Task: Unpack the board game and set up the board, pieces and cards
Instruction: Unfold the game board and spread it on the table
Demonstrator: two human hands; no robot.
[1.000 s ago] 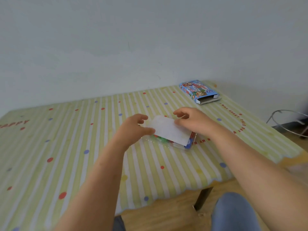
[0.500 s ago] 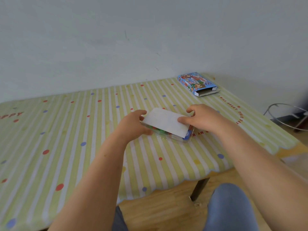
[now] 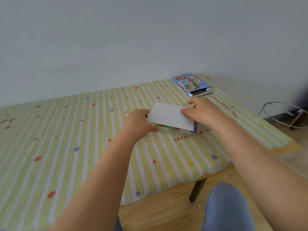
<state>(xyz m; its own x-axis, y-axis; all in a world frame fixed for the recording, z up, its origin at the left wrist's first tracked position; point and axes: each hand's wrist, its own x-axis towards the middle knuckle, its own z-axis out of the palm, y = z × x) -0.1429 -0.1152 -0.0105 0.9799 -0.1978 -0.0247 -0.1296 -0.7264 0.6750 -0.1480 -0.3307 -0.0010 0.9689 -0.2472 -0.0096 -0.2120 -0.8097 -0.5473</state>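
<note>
My left grip is curled round the left end of a clear packet of coloured pieces, thumb at the near edge and fingers over the far side, so the loose bits inside cannot slide out. My right grip is closed on the right end of the white sheet that lies flat on top of the packet, thumb on the paper and fingers curled behind it. I judge this is to peel the sheet away while the other grip steadies what is under it. The bundle sits low over the striped bench, towards its right side. I cannot tell whether it rests on the cloth or hangs just above it. The game box lies well apart at the far corner, its near end open and out of the way. That leaves the middle of the bench for the board. Nothing is laid out yet, so I am early in the unpacking.
</note>
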